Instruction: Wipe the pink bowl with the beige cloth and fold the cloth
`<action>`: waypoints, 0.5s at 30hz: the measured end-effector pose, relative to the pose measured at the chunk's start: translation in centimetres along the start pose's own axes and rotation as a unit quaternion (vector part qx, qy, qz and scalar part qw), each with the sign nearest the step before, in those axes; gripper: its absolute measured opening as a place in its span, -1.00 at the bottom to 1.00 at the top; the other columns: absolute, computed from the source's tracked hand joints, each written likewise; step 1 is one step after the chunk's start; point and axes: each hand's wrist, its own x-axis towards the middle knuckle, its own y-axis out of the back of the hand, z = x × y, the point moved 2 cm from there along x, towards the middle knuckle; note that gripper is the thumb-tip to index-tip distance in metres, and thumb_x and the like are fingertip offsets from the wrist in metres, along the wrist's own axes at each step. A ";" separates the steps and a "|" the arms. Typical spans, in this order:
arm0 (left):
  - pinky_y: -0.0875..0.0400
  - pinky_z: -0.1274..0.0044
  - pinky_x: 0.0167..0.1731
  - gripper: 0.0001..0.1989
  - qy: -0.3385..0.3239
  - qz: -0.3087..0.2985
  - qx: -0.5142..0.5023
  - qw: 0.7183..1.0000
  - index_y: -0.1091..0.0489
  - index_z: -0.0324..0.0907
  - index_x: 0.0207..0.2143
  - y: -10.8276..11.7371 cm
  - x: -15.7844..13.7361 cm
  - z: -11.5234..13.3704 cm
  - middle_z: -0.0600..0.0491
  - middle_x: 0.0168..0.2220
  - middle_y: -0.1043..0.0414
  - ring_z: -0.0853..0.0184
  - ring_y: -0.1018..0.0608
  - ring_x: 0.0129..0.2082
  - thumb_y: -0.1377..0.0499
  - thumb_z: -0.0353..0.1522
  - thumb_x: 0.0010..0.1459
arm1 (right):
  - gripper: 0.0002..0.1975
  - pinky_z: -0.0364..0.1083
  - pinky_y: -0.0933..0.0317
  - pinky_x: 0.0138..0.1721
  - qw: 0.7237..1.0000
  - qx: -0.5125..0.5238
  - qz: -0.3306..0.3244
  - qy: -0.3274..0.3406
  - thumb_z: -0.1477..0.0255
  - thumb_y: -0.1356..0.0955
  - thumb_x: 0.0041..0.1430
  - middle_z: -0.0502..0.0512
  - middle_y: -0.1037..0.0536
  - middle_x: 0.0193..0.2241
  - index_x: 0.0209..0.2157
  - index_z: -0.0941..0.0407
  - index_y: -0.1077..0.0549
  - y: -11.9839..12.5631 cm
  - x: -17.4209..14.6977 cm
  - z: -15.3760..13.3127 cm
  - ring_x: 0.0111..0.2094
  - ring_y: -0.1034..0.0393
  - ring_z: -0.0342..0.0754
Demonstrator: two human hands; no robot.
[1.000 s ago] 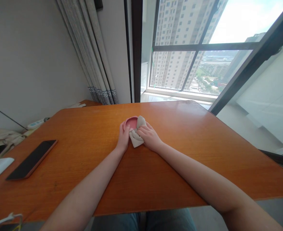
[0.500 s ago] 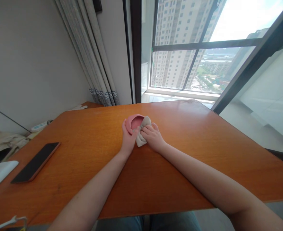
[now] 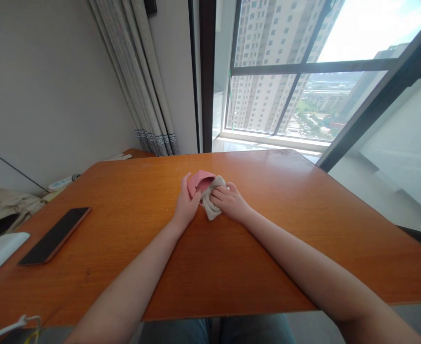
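Note:
A pink bowl (image 3: pixel 196 179), tilted with its hollow facing me and to the right, is held in my left hand (image 3: pixel 186 203), thumb at the near rim and fingers round its left side. My right hand (image 3: pixel 231 201) is closed on a crumpled off-white cloth (image 3: pixel 210 206), pressed against the bowl's right rim. The cloth covers the right part of the bowl, and its loose end hangs toward me. Both hands are above the middle of the wooden table (image 3: pixel 267 258).
On the left of the table lies a dark phone (image 3: pixel 56 236) beside a white object (image 3: pixel 2 253). A white cable (image 3: pixel 9 329) is at the near left corner. A power strip (image 3: pixel 62 183) and fabric (image 3: pixel 13 210) are beyond the left edge. Behind stand a curtain (image 3: pixel 138 71) and a window.
The bowl has turned, so less of its inside shows. My left hand has shifted slightly left along it, and the cloth's bunched shape has changed under my right hand.

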 end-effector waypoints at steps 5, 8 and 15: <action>0.05 0.39 0.24 -0.29 0.001 0.016 -0.042 0.999 0.08 -0.12 0.23 -1.3 -0.7 -0.5 -0.08 0.28 0.03 0.24 -0.10 0.27 -0.16 -0.36 0.05 | -0.75 -0.01 0.08 -0.18 0.999 -0.010 0.020 -0.023 0.52 -0.16 0.30 0.04 -0.45 -0.42 -0.31 0.08 -0.43 -0.5 0.0 -0.5 -0.26 -0.21 -0.08; 0.08 0.40 0.26 -0.34 0.002 0.008 -0.039 0.999 0.00 -0.13 0.21 -0.8 -0.2 -1.0 -0.06 0.26 -0.03 0.25 -0.11 0.27 -0.11 -0.41 0.06 | -0.74 -0.01 0.08 -0.16 1.000 -0.006 0.009 -0.012 0.51 -0.16 0.31 0.03 -0.45 -0.41 -0.34 0.07 -0.43 -0.5 0.0 -0.2 -0.26 -0.21 -0.08; 0.06 0.36 0.25 -0.37 -0.037 -0.061 -0.002 0.997 -0.12 -0.13 0.19 0.4 0.5 -0.8 -0.04 0.24 -0.11 0.21 -0.15 0.25 -0.12 -0.45 0.02 | -0.78 -0.01 0.07 -0.14 0.999 -0.008 -0.008 0.033 0.54 -0.18 0.29 0.04 -0.47 -0.37 -0.34 0.11 -0.42 -0.1 -0.2 0.2 -0.22 -0.21 -0.08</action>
